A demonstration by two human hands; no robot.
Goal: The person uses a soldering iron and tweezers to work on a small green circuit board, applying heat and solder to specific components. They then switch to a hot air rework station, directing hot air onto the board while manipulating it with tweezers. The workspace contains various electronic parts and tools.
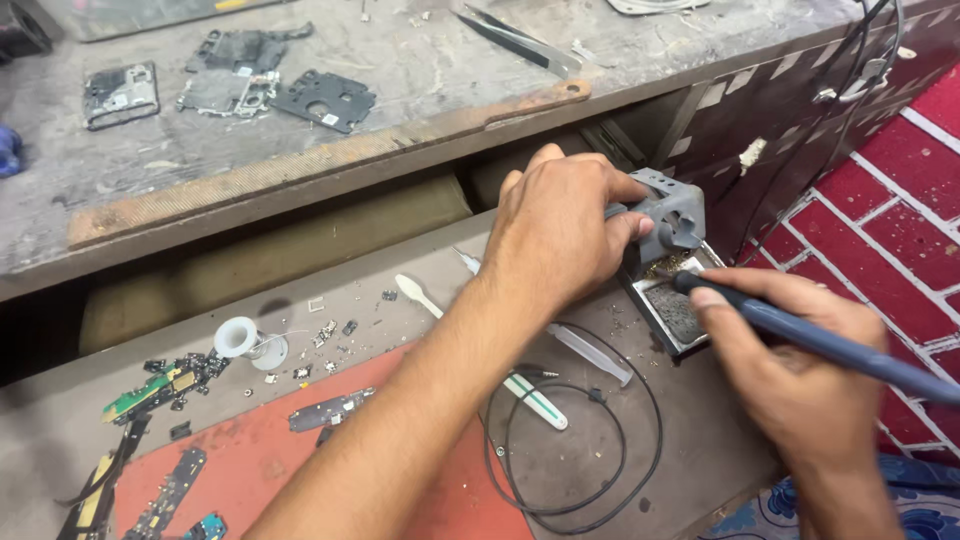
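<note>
Soldering iron stand (668, 215), a grey metal holder with a shallow tray (672, 312) in front of it, sits at the right end of the lower worktop (690, 450), near the edge. The stand is already steadied and the soldering iron (800, 337) is already brought to it: its tip end is over the tray, close to the brassy cleaning wool (664, 265). I judge the tip cleaning is in progress; whether the tip touches the wool I cannot tell, because the fingers hide it. Nothing shows that the iron is parked in the holder yet.

The left hand (555, 235) is closed around the top of the stand, thumb at the near side, fingers over the back. The right hand (790, 375) is wrapped firmly around the blue handle of the iron, like holding a pen, index finger forward.

A thin black cable (575, 450) lies in loops beside the tray, and white plastic tweezers (590, 355) lie under the left wrist.
</note>
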